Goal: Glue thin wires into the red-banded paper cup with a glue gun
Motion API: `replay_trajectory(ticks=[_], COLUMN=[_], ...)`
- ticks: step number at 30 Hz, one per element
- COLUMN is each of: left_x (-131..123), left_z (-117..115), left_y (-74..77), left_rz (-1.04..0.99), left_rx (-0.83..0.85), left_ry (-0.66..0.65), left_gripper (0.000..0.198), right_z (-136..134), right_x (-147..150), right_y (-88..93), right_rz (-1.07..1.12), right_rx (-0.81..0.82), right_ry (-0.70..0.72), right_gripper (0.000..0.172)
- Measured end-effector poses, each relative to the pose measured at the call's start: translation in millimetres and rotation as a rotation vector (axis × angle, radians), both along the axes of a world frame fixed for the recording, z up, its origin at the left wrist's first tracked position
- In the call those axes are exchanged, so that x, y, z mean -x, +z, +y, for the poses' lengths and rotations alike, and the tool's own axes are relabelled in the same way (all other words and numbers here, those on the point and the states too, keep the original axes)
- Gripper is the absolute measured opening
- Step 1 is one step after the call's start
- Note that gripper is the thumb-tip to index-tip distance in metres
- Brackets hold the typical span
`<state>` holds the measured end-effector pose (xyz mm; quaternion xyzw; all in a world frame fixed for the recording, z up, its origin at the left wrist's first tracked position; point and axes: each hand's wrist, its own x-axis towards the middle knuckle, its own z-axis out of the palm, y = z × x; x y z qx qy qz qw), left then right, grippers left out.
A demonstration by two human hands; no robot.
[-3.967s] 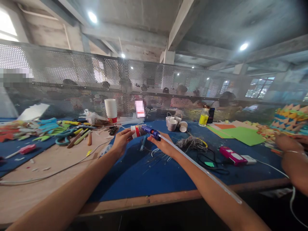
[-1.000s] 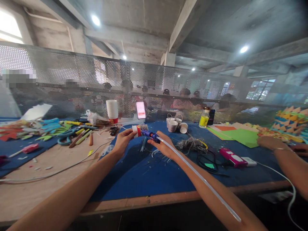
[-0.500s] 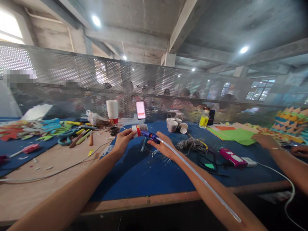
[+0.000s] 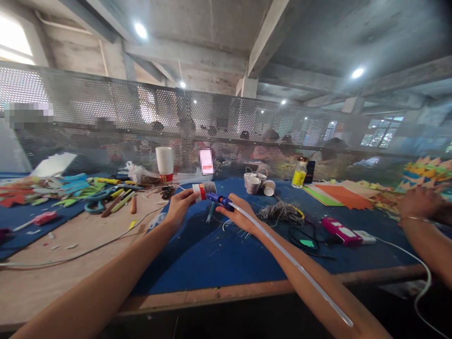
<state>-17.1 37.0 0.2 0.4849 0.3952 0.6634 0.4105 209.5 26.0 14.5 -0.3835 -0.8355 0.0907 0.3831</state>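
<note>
My left hand (image 4: 181,205) is closed around the base of a paper cup (image 4: 199,191) lying on its side in the air, part of it wrapped in grey cord. In my right hand (image 4: 237,210) is a blue hot glue gun (image 4: 219,200), its nozzle against or very near the cord-wrapped part of the cup. A long clear glue stick (image 4: 293,263) sticks out of the gun's back and runs along my right forearm. Several cord-wrapped cups (image 4: 253,184) stand on the blue mat (image 4: 183,268) beyond my right hand.
Tangled grey cord (image 4: 278,213) and a magenta box (image 4: 341,230) with a white cable lie on the right. Scissors (image 4: 94,203) and paper scraps lie left. Behind stand stacked paper cups (image 4: 164,162), a phone (image 4: 206,161) and a yellow-labelled bottle (image 4: 299,173). A co-worker's hand (image 4: 420,205) is far right.
My hands, the cup and the glue gun stay almost still. At the right, the co-worker's hand has drawn back rightward, and the green sheet is gone from the pile, exposing an orange one.
</note>
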Motion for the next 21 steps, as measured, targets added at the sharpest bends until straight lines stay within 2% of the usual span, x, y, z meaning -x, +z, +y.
replay_trajectory(ticks=[11, 21], left_x=[-1.9, -0.5], left_z=[-1.5, -0.9], left_y=[-0.4, -3.6], left_rz=[-0.057, -0.002], left_rx=[0.03, -0.002], left_ry=[-0.059, -0.094], left_gripper=[0.042, 0.036], right_z=[-0.7, 0.1], right_x=[1.2, 1.4], right_y=[-0.4, -1.3], right_rz=[0.013, 0.032], right_rx=[0.0, -0.022], right_ry=[-0.003, -0.006], right_gripper=[0.035, 0.041])
